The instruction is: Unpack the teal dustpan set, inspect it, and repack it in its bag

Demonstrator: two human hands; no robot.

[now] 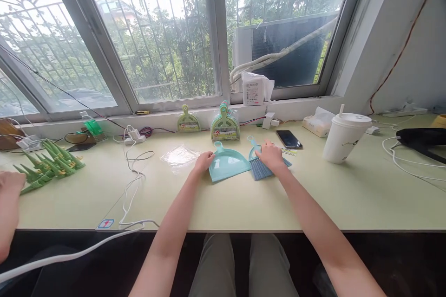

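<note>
Here, the left hand (204, 161) is laid with curled fingers on the left edge of a small teal dustpan (226, 165), which lies flat on the pale green tabletop (244, 204). The right hand (271, 155) is closed loosely over a small blue brush (259, 167), just beside the dustpan. Behind them, packaged green dustpan sets (225, 125) are propped against the sill. A black phone (289, 138) and a white lidded cup (343, 138) are placed further right.
</note>
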